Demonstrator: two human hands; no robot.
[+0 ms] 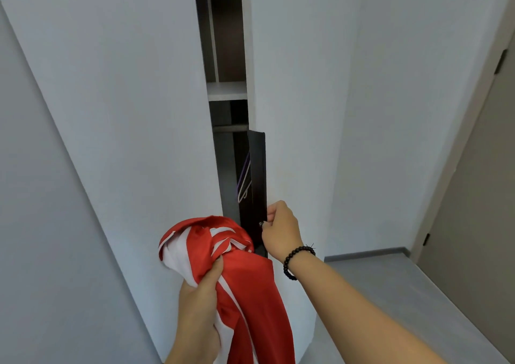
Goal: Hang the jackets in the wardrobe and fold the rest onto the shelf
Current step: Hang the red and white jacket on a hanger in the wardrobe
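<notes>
My left hand (199,302) grips a bunched red and white jacket (245,280) low in the middle of the view, its fabric hanging down. My right hand (280,229), with a black bead bracelet on the wrist, has its fingers curled round the dark edge handle (257,185) of the right wardrobe door (301,112). The white wardrobe stands a narrow gap ajar. Through the gap I see a white shelf (227,91), a dark hanging rail (230,128) below it, and a purple and a white hanger (243,179).
The left wardrobe door (125,112) is shut and fills the left of the view. A grey floor (390,294) stretches to the right. A beige room door (479,196) with dark hinges stands at the far right.
</notes>
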